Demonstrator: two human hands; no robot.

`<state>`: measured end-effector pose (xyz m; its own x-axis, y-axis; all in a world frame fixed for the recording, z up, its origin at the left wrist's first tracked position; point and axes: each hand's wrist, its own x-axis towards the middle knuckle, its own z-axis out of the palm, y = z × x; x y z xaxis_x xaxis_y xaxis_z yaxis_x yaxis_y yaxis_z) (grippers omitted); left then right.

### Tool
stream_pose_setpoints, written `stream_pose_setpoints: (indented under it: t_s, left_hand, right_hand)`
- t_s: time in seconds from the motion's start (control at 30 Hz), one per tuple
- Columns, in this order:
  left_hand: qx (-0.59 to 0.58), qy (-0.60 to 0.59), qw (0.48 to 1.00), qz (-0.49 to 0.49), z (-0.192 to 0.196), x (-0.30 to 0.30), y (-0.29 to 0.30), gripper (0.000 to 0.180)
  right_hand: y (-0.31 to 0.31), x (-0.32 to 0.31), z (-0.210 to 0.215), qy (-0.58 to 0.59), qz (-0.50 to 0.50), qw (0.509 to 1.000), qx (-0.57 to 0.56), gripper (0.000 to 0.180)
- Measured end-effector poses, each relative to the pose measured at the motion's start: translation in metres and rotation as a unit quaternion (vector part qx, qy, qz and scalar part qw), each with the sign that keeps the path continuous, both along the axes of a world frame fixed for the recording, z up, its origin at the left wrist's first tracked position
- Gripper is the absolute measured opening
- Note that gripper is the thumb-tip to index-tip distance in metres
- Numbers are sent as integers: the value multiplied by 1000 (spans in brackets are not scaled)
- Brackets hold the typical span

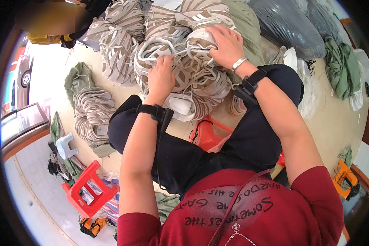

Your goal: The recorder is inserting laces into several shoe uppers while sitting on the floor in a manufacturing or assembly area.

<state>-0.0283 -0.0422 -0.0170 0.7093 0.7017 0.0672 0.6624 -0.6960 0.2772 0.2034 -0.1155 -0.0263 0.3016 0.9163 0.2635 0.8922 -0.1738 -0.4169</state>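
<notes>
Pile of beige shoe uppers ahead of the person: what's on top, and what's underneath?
The left hand and right hand are on top of the pile. Tan floor shows beside it; whatever lies directly beneath is covered and can't be seen.

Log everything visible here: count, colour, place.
Shoe-upper bundles: several, beige-brown, ahead and left
Plastic bags: several, grey or white, right
Green cloths: several, green, right and left
Red stools: two, red, lower left and between knees
Small stool: one, pale blue, left
Orange items: two, orange, lower left, right
Car: one, dark, left edge
Other person: one, partly seen, upper left
Shirt: one, dark red, bottom
Wrist straps: two, black, forearms
Hands: two, bare, touching bundles
</notes>
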Motion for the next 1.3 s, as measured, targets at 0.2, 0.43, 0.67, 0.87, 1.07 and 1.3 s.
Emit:
stream_pose_setpoints:
  t_s: [0.2, 0.43, 0.67, 0.87, 1.07, 1.3]
  left_hand:
    - [65, 79, 994, 30, -1, 16, -9, 38]
    - [46, 50, 996, 60, -4, 17, -3, 7]
    - [-4, -133, 991, 1, -14, 33, -8, 38]
    - [-133, -112, 984, 25, -17, 49, -2, 53]
    - [-156, -107, 980, 65, -5, 59, -3, 33]
    - [-161, -87, 976, 116, 7, 73, -4, 37]
  right_hand:
    - [1, -10, 0, -4, -4, 1000, -31, 60]
    - [1, -12, 7, 8, 6, 999, -51, 62]
    - [3, -18, 9, 12, 32, 998, -62, 64]
    - [5, -4, 13, 54, 21, 995, -86, 63]
    - [3, 5, 19, 120, 9, 988, -97, 61]
    - [2, 3, 13, 77, 40, 995, -57, 58]
